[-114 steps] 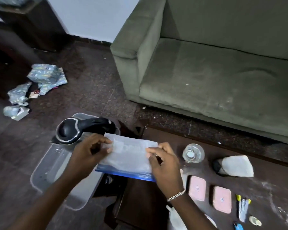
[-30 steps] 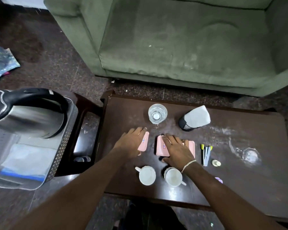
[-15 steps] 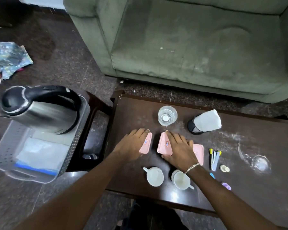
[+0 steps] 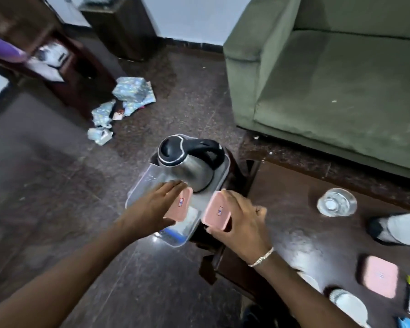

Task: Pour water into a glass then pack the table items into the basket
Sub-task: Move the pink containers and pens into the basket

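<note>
The left hand [image 4: 153, 209] is clamped on a flat pink rounded-rectangle plastic box [image 4: 180, 207], held over the clear plastic basket [image 4: 137, 190] just in front of the steel kettle with a black lid [image 4: 187, 162] standing inside it. The right hand [image 4: 243, 223] grips a second pink box [image 4: 217, 213] by its edges, above the basket's near rim. These boxes look light, stiff and smooth, so a pinch across the short sides should hold; laid flat beside the kettle they would likely stack. On the dark wooden worktop [image 4: 294, 221] a third pink box [image 4: 379, 279] and the clear drinking glass [image 4: 336, 202], fragile and apparently filled, are not yet packed.
</note>
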